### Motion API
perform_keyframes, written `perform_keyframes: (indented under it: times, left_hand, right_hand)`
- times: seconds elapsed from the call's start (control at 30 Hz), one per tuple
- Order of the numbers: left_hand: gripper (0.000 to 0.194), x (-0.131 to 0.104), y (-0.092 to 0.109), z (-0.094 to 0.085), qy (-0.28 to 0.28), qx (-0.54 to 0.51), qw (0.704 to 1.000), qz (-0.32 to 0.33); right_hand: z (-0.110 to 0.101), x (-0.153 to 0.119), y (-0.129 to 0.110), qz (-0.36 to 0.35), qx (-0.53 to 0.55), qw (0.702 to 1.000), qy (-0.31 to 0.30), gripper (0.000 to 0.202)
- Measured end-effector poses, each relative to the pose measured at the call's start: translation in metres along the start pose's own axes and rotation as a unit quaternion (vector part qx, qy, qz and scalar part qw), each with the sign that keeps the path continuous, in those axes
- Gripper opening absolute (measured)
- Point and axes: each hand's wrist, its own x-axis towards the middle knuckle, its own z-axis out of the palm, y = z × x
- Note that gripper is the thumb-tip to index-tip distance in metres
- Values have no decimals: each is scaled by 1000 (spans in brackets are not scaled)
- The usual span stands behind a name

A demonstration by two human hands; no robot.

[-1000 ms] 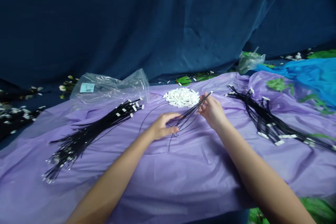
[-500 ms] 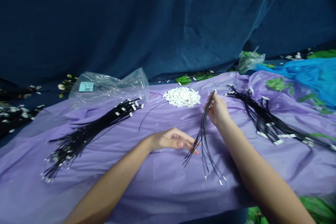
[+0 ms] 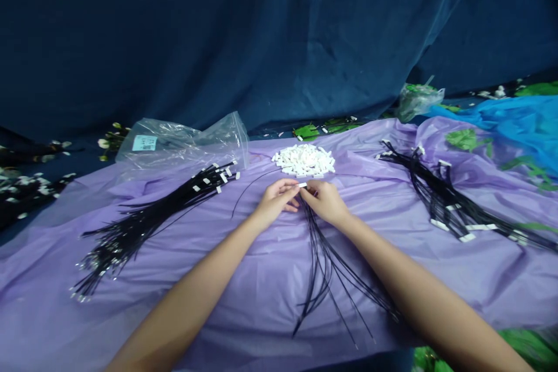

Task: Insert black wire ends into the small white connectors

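Note:
My left hand point(image 3: 276, 200) and my right hand point(image 3: 326, 200) meet in the middle, just in front of a pile of white connector housings point(image 3: 304, 159). Between the fingertips lies one small white connector housing point(image 3: 302, 185), pinched from the left by my left thumb and fingers. My right hand is closed round the top of a bunch of thin black wires point(image 3: 317, 256). The wires fan out downward over the cloth, and their upper ends are hidden by the fingers. Whether a wire sits inside the housing I cannot tell.
Left lies a thick bundle of black wires point(image 3: 143, 218) with metal tips and white ends, behind it a clear plastic bag point(image 3: 183, 142). On the right are wires with white connectors point(image 3: 449, 197). A purple cloth point(image 3: 244, 296) covers the table; a dark blue curtain point(image 3: 239, 40) hangs behind.
Both hands have come together by the pile, the right moving left with its wires, the left moving up. A white housing now shows between the fingers.

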Motion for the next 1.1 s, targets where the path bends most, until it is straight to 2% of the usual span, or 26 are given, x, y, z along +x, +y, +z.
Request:
perform_keyframes:
  times: [0.2,0.4,0.47,0.57,0.67,0.73,0.9,1.1]
  left_hand:
    - [38,2,-5,-2,-9,-21,1000,-22]
    - [33,1,-1,-4,-17,-42,998,-50]
    - [29,1,0,-4,-13,-53,997,-53]
    - [24,1,2,-5,5,-68,996,-56]
    - [26,2,6,-6,3,-75,995,-68]
    - [25,2,8,-7,-8,-77,994,-77]
    - [15,3,8,-8,-16,-81,993,-90]
    - [12,3,8,-11,-23,-96,990,-96]
  right_hand:
    - [0,-2,1,-32,-38,998,-38,30]
    - [-11,7,8,-35,-29,996,-81,28]
    - [-19,10,11,-33,-51,996,-67,28]
    - [-35,14,16,-14,-124,992,-2,22]
    - [-45,16,21,17,-219,973,67,16]
    - [-45,16,24,32,-270,958,88,17]
    - [-37,20,31,24,-338,938,70,16]
    - [-36,24,33,5,-357,932,61,15]
